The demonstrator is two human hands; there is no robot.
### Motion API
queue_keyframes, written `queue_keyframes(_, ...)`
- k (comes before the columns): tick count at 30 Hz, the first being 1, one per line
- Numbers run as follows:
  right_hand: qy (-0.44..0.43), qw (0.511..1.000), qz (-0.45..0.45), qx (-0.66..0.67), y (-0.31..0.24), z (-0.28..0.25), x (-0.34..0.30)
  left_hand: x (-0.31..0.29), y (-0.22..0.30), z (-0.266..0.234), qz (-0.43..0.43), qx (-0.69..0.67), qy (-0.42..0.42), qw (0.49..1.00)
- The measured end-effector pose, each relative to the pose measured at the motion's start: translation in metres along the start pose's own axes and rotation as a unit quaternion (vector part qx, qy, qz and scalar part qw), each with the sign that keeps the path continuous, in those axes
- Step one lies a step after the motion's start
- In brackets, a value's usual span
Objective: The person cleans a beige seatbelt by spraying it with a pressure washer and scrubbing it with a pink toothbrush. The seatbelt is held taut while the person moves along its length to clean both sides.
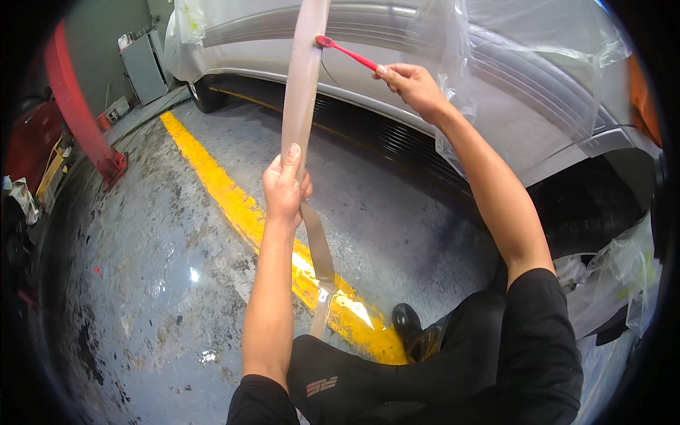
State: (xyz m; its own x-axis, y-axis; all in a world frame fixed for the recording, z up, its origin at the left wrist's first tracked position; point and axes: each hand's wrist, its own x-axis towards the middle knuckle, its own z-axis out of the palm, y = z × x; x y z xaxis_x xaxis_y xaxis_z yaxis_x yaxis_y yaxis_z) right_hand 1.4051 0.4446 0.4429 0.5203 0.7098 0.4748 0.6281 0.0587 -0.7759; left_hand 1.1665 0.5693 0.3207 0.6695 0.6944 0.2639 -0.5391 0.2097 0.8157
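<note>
A beige seat belt [300,85] runs down from the top of the view, pulled fairly straight. My left hand [285,185] grips it, thumb lying on its face. Below that hand the strap hangs on in a darker brown length, with a metal buckle tongue [326,288] near my legs. In my right hand [412,86] is a red toothbrush [352,54], pinched by the handle end. Its bristle head lies against the right edge of the belt, well above my left hand.
A silver car [368,64] with plastic sheeting [524,64] draped over it stands across the far side. A red lift post [83,106] rises at the left. A yellow line [219,188] crosses the wet, stained grey floor [156,262]. My black boots [409,326] are below.
</note>
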Motion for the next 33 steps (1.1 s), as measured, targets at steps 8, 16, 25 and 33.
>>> queue_keyframes(8, -0.106, 0.994, 0.005, 0.024, 0.013, 0.028, -0.032, -0.004, 0.015, -0.014, 0.006, 0.046, -0.004, 0.999)
queue_keyframes(16, -0.125, 0.991, 0.015, 0.043, 0.022, 0.042, -0.027, -0.004, 0.026, -0.023, -0.029, 0.029, -0.021, 0.999)
queue_keyframes(25, -0.055, 0.994, 0.014, 0.097, 0.008, 0.022, 0.012, -0.003, 0.03, -0.017, -0.03, 0.03, -0.032, 0.999)
queue_keyframes(33, -0.057, 0.989, -0.005, 0.135, 0.004, 0.025, 0.026, 0.0, 0.039, -0.028, -0.088, -0.036, -0.086, 0.992)
